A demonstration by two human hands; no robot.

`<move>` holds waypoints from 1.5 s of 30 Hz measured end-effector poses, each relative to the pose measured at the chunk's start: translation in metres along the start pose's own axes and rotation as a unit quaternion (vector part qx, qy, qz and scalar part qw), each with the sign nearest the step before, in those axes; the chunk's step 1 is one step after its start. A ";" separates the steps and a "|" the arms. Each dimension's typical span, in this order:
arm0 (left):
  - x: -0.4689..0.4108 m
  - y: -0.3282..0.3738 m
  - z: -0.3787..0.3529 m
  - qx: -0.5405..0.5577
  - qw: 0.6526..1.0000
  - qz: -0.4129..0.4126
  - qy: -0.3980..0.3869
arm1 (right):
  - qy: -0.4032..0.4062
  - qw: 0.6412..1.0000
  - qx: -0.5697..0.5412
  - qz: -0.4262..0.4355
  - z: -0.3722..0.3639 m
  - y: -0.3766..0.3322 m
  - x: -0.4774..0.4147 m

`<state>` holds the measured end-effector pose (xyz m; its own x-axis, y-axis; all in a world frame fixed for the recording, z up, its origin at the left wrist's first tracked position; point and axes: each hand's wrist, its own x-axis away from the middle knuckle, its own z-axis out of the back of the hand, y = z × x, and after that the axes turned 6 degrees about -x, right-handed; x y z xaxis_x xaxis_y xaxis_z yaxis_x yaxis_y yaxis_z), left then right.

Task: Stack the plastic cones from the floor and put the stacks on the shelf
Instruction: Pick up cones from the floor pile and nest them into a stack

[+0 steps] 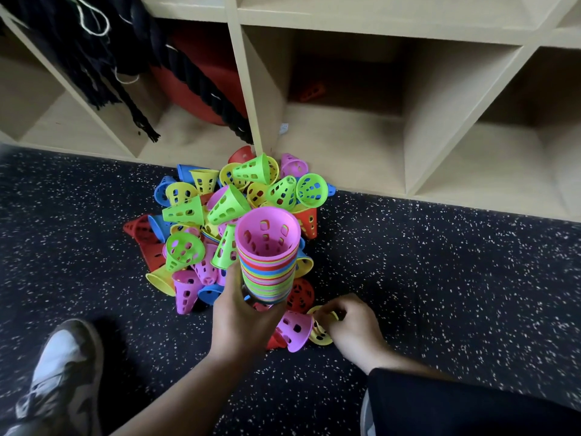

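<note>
Clasps cone stack (267, 269) in left grip (243, 313); pinches yellow cone (320, 338), five o'clock, in right grip (353, 325). Likely light, stiff; take rims.

Your left hand (242, 319) is bare, and so is the whole forearm behind it. Your right hand (355, 328) is bare too, but just behind its wrist plain dark cloth (456, 407) begins; it could be a sleeve or a trouser leg. Well to the left of your left hand you wear a sneaker (59, 369) with a white upper, grey-brown panels and blurred pale laces (41, 394).
</note>
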<state>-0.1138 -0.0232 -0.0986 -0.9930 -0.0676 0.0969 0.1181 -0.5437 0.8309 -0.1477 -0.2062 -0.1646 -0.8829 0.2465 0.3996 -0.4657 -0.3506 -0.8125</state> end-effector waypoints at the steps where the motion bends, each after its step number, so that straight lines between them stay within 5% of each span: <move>1: 0.000 0.000 0.000 0.004 1.000 0.002 0.000 | 0.004 0.999 0.036 0.039 0.001 0.002 -0.001; 7: 0.000 0.000 0.001 -0.005 1.000 -0.004 0.005 | 0.045 0.945 0.239 0.219 0.022 0.014 -0.010; 15: 0.000 0.001 -0.003 0.021 1.000 -0.006 -0.001 | 0.183 0.915 0.313 0.175 0.084 0.039 -0.021; 23: 0.001 -0.002 -0.008 0.008 1.000 -0.022 -0.004 | 0.073 0.896 0.401 0.178 0.070 0.032 -0.011; 27: 0.000 -0.006 -0.013 0.004 1.000 -0.015 -0.018 | 0.101 0.936 0.299 0.154 0.092 0.012 -0.013; 31: -0.002 -0.008 -0.020 0.011 0.999 -0.015 -0.032 | 0.095 0.991 0.001 0.092 0.123 -0.078 0.006; 35: -0.003 -0.006 -0.024 0.012 0.999 -0.025 -0.042 | 0.095 0.968 -0.138 0.188 0.139 -0.166 0.023; 41: -0.003 0.000 -0.026 0.032 0.998 -0.022 -0.043 | -0.019 0.962 -0.082 0.261 0.093 -0.191 0.012; 45: -0.005 -0.003 -0.017 0.022 0.999 -0.025 -0.007 | 0.106 0.953 -0.252 0.129 0.074 -0.143 -0.011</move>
<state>-0.1096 -0.0354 -0.1112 -0.9976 -0.0297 0.0622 0.0687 -0.5081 0.8586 -0.0764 -0.2252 -0.0217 -0.9071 0.4070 0.1073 -0.0989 0.0416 -0.9942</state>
